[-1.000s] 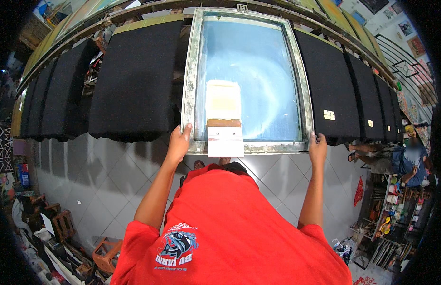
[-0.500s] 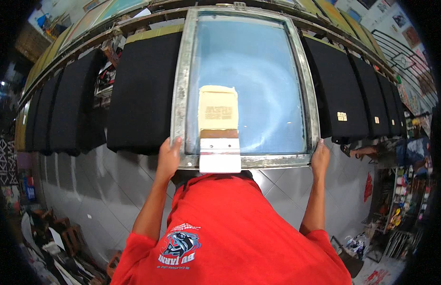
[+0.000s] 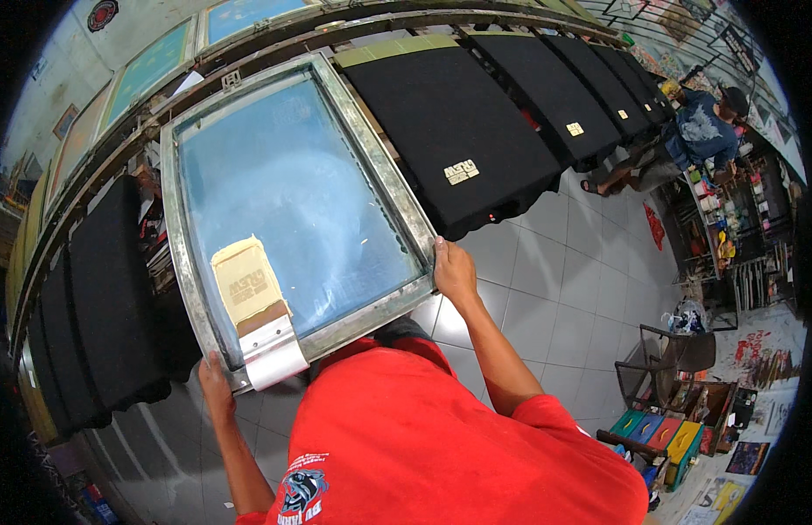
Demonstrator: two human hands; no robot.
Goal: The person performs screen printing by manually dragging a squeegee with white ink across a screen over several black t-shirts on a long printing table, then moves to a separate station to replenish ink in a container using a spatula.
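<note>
Grey tiles pave the floor (image 3: 555, 254), and along the room runs a long bench draped with black cloths (image 3: 463, 109), several bearing a small pale-yellow print (image 3: 463, 171) near the lower end. More screens with green and blue mesh (image 3: 152, 70) line the far side; at the right, near a chair (image 3: 677, 354), another person (image 3: 708, 131) in a dark blue top bends forward.

Slantwise before the person in the red shirt (image 3: 458, 429) is a screen (image 3: 371, 322) with a worn metal rim, each hand at one of its two near corners. The left hand (image 3: 216, 387) grasps the left corner — its thumb up against the rim, its other fingers largely hidden. The right hand (image 3: 456, 273) grips the right corner, thumb along the edge and fingers curled under. Whether the screen touches the bench, one cannot tell.

On the mesh, toward the lower left, sits a squarish patch of pale-yellow ink (image 3: 245, 271). The squeegee (image 3: 274, 354) lies just below it, brown blade toward the ink and white handle across the near rim — near the left fingers, well apart from the right ones, touched by neither.
</note>
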